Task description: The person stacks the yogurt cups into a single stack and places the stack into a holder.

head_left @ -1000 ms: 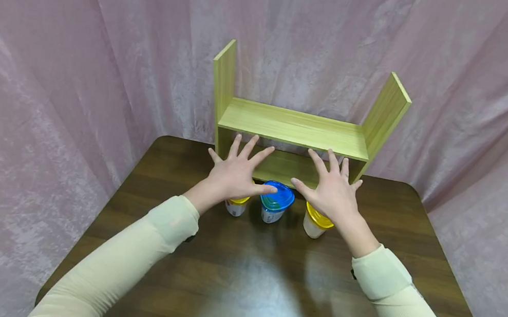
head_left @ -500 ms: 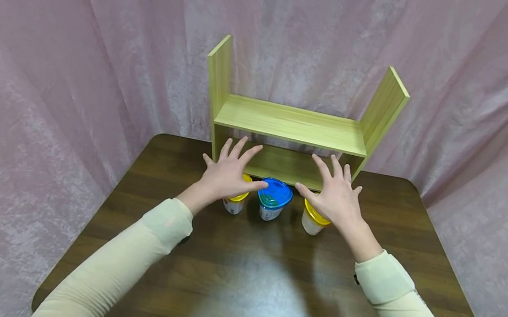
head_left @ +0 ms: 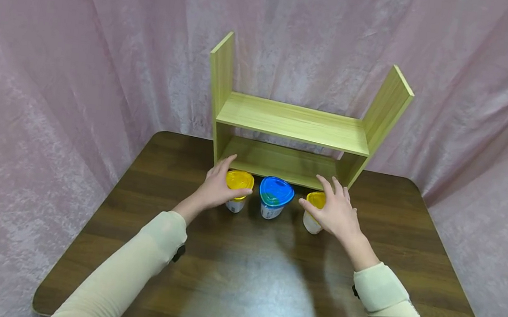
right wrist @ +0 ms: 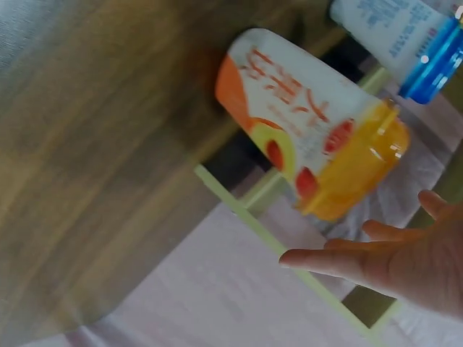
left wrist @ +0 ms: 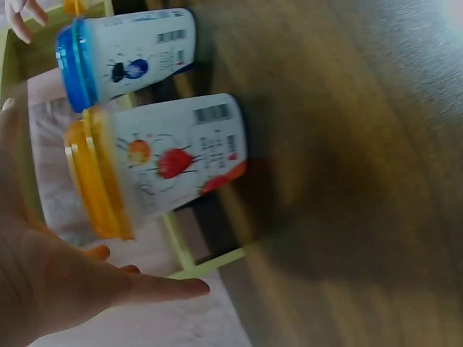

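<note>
Left hand [head_left: 214,190] is around the left yellow-lidded cup [head_left: 239,178], fingers spread wide, holding nothing. Left wrist view has background showing between hand and lid, so no contact there. Right hand [head_left: 340,216] is at the right yellow-lidded cup [head_left: 311,224], same deal: fingers parted and loosely bent, nothing held, gap to the lid in the right wrist view.

Blue-lidded cup [head_left: 276,192] stands between the other two, closer to the left one, neither hand on it. All three cups upright in a row on the brown counter [head_left: 230,300], just in front of the light-wood shelf [head_left: 292,123]. Shelf has two boards between upright side panels. Pink curtain [head_left: 315,20] behind. Left cup's label has a strawberry; right cup's has red lettering.
</note>
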{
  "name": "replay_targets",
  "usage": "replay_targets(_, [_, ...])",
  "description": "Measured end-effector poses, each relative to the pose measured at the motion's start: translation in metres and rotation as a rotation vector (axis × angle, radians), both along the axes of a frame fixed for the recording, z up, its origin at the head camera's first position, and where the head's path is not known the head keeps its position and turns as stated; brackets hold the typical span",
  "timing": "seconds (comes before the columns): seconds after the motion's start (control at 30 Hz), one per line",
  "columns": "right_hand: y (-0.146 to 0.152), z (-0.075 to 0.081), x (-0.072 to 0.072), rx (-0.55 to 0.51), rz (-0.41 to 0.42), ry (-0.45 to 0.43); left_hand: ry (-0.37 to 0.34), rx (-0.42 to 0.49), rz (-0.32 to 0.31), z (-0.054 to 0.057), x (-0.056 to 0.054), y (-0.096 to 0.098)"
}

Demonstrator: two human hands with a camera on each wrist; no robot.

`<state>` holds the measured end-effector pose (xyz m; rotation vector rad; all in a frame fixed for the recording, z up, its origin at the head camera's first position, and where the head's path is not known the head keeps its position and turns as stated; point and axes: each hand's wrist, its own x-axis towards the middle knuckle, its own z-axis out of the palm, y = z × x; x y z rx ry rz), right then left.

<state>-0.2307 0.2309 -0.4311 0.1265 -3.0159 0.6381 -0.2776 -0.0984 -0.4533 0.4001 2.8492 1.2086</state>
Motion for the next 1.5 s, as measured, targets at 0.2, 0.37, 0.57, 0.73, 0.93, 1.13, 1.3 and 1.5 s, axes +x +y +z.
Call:
replay_targets(0.2, [0.004,-0.014,0.000,0.001,-0.010,-0.022,-0.062,0.096,0.045,-0.016,-0.001,-0.006])
replay_targets(0.37, [0.007,-0.021,0.000,-0.009,-0.010,-0.018,-0.081,0.140,0.059,-0.025,-0.003,-0.007])
replay_targets(0.57, [0.011,-0.028,0.001,0.002,-0.001,0.006,-0.098,0.195,0.068,-0.040,-0.006,-0.007])
replay_targets(0.73, [0.015,-0.033,0.002,-0.007,0.013,0.002,-0.128,0.204,0.074,-0.050,-0.003,-0.008])
replay_targets(0.93, [0.019,-0.037,0.001,-0.025,0.044,0.023,-0.155,0.225,0.076,-0.058,-0.003,-0.008])
replay_targets(1.13, [0.022,-0.037,0.000,-0.048,0.075,0.058,-0.157,0.320,0.081,-0.065,-0.004,-0.007])
replay_targets(1.3, [0.023,-0.035,-0.001,-0.043,0.081,0.050,-0.172,0.460,0.056,-0.068,-0.003,-0.005])
replay_targets(1.5, [0.026,-0.037,-0.002,-0.084,0.091,0.048,-0.187,0.556,0.039,-0.071,-0.004,-0.004])
